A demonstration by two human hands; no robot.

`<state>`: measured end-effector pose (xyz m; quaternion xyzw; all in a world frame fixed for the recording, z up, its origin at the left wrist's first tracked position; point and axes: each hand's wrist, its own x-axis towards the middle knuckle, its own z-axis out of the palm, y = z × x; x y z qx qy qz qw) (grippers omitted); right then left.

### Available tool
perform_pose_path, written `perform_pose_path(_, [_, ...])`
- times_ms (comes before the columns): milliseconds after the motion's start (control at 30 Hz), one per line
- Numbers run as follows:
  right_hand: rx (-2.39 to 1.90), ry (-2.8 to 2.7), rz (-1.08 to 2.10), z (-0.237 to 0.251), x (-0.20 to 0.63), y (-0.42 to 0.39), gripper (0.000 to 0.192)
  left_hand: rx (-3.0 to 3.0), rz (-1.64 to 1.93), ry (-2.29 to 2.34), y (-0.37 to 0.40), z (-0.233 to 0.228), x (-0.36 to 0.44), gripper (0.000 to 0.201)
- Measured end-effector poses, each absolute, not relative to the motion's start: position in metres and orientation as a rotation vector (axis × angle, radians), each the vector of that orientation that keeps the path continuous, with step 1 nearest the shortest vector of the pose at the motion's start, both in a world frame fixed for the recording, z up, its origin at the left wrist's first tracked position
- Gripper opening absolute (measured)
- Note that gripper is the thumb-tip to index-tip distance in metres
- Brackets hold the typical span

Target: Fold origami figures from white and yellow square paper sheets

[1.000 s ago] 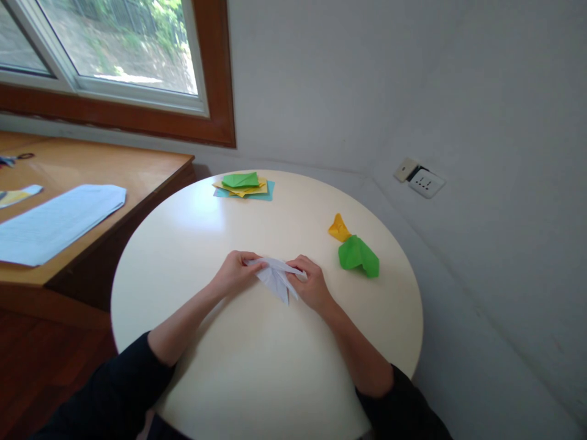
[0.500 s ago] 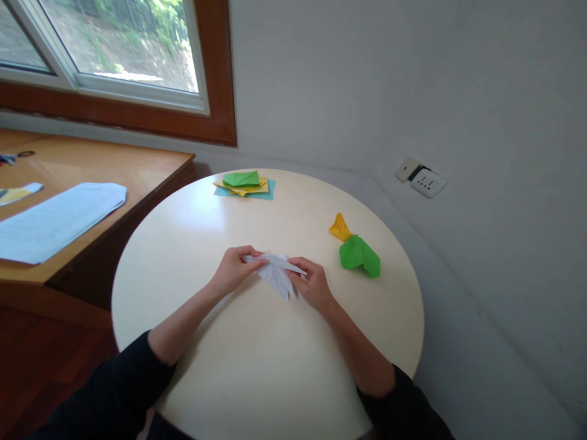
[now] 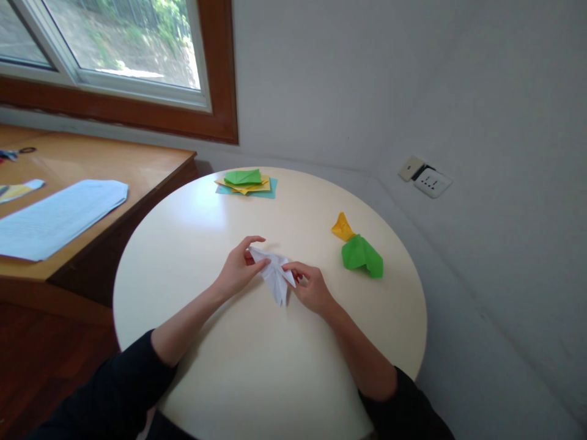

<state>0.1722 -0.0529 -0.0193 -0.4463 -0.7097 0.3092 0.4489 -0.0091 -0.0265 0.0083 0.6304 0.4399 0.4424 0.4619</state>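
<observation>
On the wooden desk [image 3: 114,168] at far left lies a pale blue sheet [image 3: 55,217]. On the round cream bench [image 3: 229,366], the left hand [image 3: 238,269] pinches the white folded paper [image 3: 275,275] at its left corner; the paper is creased into a narrow pointed shape tapering toward the person. The right hand [image 3: 312,287] grips its right flap. A green paper figure [image 3: 362,256] sits further right.
</observation>
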Motion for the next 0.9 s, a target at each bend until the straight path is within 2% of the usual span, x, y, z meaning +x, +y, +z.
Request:
perform_pose_path(333, [-1.161,-1.798,0.666,-0.0129,0.1718,-0.0554,0.019,1.679,1.096,1.154,-0.0214,0.0024,-0.0110,0.027])
perform_pose_path(600, [-1.091,-1.810,0.511,-0.0098,0.1738,-0.0535,0.025,1.638,1.027,1.087,-0.0228,0.0013,-0.0110,0.034])
perform_pose_path(700, [-1.059,-1.812,0.601,-0.0098,0.1745,-0.0530,0.024,1.581,0.973,1.053,-0.0249,0.0037,-0.0094,0.038])
perform_pose_path(900, [-1.031,-1.771,1.024,-0.0101,0.1758,-0.0516,0.026,1.524,0.897,1.030,-0.0283,0.0083,-0.0059,0.034])
